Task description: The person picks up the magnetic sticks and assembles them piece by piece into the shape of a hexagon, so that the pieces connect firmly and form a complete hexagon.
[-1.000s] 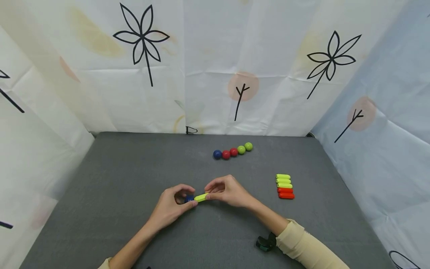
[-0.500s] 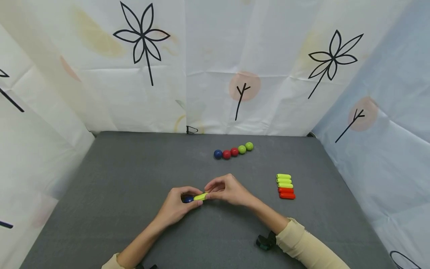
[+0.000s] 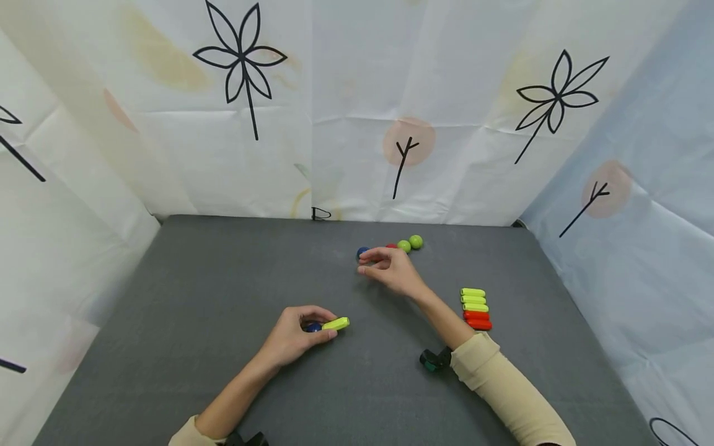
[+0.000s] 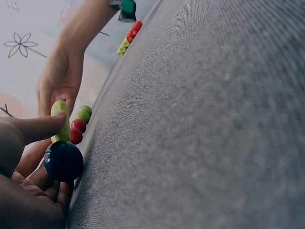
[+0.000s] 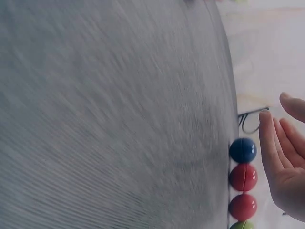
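My left hand pinches a yellow-green rod between thumb and fingers. At the rod's near end sits a dark blue ball, end to end with it, partly screened by the hand in the head view. My right hand hangs over the row of balls at the back, thumb and fingers apart with nothing between them. That row has a blue ball, two red balls and two green balls. In the head view the right hand covers part of it.
To the right lie several short rods side by side, yellow rods behind and orange-red rods in front. A patterned white cloth stands behind the grey table. A black wrist device is by the right sleeve.
My right hand has let go of the yellow-green rod and moved back to the balls. The left hand has shifted its grip along the rod and keeps holding it.
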Action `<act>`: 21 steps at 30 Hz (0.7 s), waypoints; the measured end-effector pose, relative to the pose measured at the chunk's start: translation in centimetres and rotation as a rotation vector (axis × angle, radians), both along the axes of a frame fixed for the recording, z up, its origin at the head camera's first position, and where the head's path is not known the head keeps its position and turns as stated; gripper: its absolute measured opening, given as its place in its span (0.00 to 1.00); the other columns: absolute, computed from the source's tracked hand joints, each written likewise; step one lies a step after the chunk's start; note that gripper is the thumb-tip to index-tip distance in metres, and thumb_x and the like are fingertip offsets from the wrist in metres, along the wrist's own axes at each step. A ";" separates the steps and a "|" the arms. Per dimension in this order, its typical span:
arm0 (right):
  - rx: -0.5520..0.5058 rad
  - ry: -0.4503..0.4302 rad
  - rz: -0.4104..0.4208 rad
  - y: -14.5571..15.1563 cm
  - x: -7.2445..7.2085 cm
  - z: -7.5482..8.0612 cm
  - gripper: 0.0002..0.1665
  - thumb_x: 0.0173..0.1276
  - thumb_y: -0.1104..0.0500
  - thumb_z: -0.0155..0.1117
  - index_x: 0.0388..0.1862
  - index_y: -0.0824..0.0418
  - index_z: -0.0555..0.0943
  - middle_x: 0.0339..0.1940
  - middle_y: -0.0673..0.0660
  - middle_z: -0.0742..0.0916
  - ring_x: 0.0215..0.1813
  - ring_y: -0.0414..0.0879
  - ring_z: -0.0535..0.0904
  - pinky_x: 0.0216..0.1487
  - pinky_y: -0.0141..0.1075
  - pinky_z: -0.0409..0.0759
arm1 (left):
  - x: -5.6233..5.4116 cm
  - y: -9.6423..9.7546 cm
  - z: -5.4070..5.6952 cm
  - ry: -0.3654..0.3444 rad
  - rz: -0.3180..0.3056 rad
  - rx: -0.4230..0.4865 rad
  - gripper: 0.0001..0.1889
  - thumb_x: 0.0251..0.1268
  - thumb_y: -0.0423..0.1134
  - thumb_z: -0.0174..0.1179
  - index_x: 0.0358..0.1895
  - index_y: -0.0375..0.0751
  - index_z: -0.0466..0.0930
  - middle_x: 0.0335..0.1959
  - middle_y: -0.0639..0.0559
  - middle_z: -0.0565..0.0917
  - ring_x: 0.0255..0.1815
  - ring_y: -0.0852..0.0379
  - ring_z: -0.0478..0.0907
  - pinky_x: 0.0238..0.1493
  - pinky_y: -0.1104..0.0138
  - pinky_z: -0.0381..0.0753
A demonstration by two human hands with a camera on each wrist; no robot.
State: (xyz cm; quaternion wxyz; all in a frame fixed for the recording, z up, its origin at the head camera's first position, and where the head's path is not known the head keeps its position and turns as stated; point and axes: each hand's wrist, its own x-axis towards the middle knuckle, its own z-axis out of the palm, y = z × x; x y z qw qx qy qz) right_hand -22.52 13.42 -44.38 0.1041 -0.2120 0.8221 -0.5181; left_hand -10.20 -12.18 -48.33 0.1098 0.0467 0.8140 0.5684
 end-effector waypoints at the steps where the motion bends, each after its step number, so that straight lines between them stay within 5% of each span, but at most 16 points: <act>1: 0.001 0.002 -0.015 0.0 -0.5 -0.1 0.22 0.75 0.62 0.74 0.63 0.70 0.85 0.57 0.68 0.91 0.48 0.62 0.93 0.47 0.42 0.92 | 0.0 0.0 0.0 -0.002 0.000 0.001 0.11 0.65 0.40 0.79 0.48 0.49 0.93 0.48 0.51 0.93 0.46 0.57 0.87 0.50 0.69 0.84; 7: 0.016 -0.009 -0.077 -0.2 -2.7 -0.7 0.27 0.74 0.62 0.75 0.68 0.70 0.82 0.61 0.70 0.90 0.42 0.65 0.91 0.41 0.47 0.92 | 0.0 0.1 0.0 -0.005 0.011 -0.011 0.11 0.64 0.39 0.80 0.47 0.49 0.93 0.48 0.51 0.93 0.45 0.58 0.86 0.50 0.69 0.84; 15: 0.132 0.013 -0.105 -0.4 -4.0 -0.9 0.28 0.74 0.59 0.76 0.69 0.65 0.83 0.49 0.67 0.94 0.26 0.40 0.86 0.29 0.40 0.88 | 0.0 0.2 0.0 -0.037 0.039 -0.028 0.11 0.64 0.42 0.80 0.47 0.50 0.92 0.48 0.53 0.93 0.46 0.59 0.85 0.53 0.63 0.84; 21: 0.157 0.020 -0.109 -0.5 -4.5 -1.0 0.28 0.72 0.62 0.77 0.69 0.65 0.83 0.50 0.66 0.94 0.21 0.37 0.83 0.26 0.34 0.85 | 0.0 0.1 0.1 -0.028 0.033 -0.023 0.11 0.63 0.41 0.80 0.47 0.50 0.92 0.48 0.53 0.93 0.47 0.59 0.86 0.54 0.62 0.84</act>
